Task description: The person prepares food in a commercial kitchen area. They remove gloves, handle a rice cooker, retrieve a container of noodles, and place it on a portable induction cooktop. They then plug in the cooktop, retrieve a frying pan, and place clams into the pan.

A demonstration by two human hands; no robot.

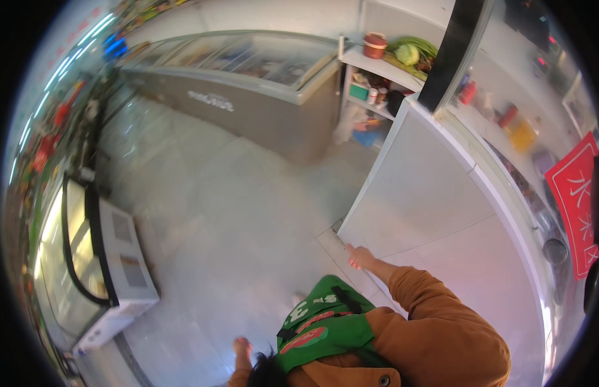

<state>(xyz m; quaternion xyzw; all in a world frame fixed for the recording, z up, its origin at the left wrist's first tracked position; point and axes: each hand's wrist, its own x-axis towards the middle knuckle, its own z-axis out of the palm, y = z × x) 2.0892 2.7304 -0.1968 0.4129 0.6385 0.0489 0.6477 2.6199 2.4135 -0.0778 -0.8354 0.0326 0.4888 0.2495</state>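
My right hand (360, 256) hangs out in front of a white counter's side panel (425, 193), apart from it. Its fingers curl loosely, one digit stands off from the rest, and nothing shows in it. Low in the view, my left hand (242, 347) is small and blurred over the tiled floor (222, 208). I see no object in it, but how its fingers lie is unclear. Between my hands, a green apron (323, 314) with printing covers the front of my brown jacket (444, 329).
A long chest freezer (260, 101) with glass lids stands ahead. Beside it, a white shelf (376, 72) bears a red-brown lidded pot (375, 46), a cabbage (407, 54) and green vegetables. A glass display case (106, 261) stands left. On the right hangs a red sign (575, 208) with writing.
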